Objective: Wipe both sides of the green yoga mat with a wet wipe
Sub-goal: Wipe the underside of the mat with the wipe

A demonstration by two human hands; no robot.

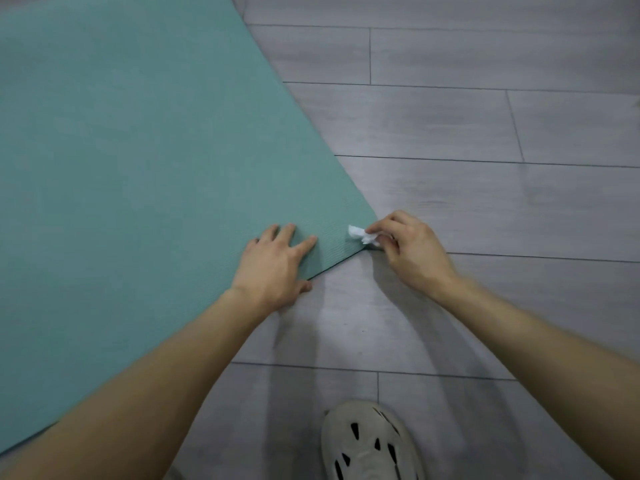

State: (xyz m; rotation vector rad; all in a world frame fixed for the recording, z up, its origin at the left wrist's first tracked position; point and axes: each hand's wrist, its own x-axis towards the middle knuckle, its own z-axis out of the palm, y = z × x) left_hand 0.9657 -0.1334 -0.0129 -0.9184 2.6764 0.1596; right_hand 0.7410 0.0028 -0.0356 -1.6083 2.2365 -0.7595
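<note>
The green yoga mat (145, 161) lies flat on the floor and fills the left and upper left of the head view, its near corner pointing right. My left hand (273, 268) rests on the mat close to its lower edge, fingers straight and spread, thumb at the edge. My right hand (412, 251) is at the mat's corner and pinches a crumpled white wet wipe (360, 234), which lies on the corner of the mat.
Grey wood-look floor planks (467, 116) lie to the right of and below the mat. A pale perforated shoe (367, 445) on a foot stands at the bottom centre, a short way below the mat's edge.
</note>
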